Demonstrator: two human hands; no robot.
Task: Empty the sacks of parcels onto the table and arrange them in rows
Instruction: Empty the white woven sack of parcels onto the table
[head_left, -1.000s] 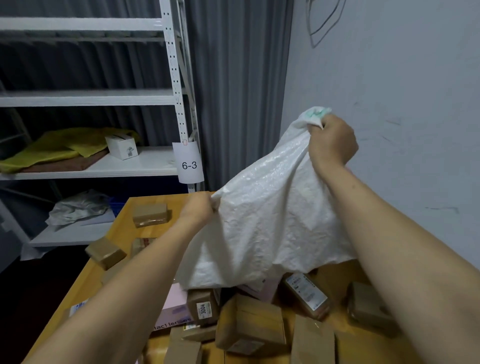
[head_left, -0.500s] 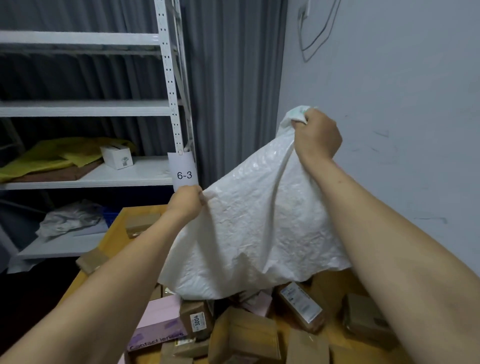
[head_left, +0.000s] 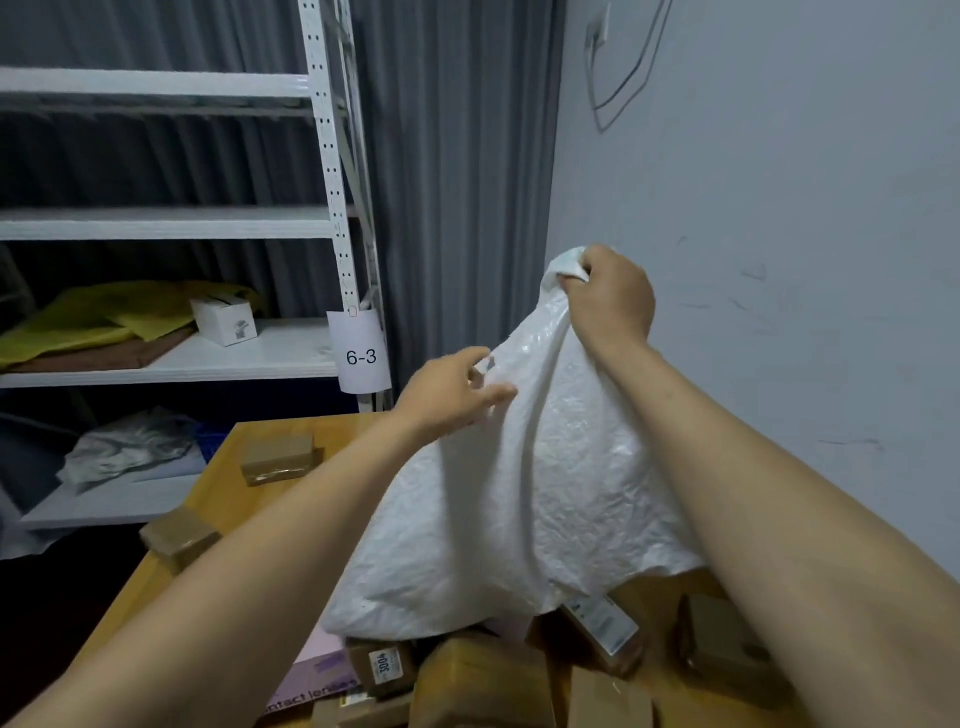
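A white woven sack hangs upside down over a heap of parcels on the wooden table. My right hand grips the sack's top corner, holding it up. My left hand is beside the sack's left fold with fingers spread, fingertips touching the fabric but not gripping it. Under the sack lie several brown cardboard parcels, a pink box and a labelled brown packet. Two more brown parcels lie apart at the left, one flat on the table, the other at the table edge.
White metal shelving stands behind the table with a tag reading 6-3, a small white box and yellow sheets. A grey curtain hangs behind. A pale wall runs close along the right.
My left hand has let go of the sack's edge and opened, now hovering against the fold. My right hand still holds the corner, and the sack has slumped narrower.
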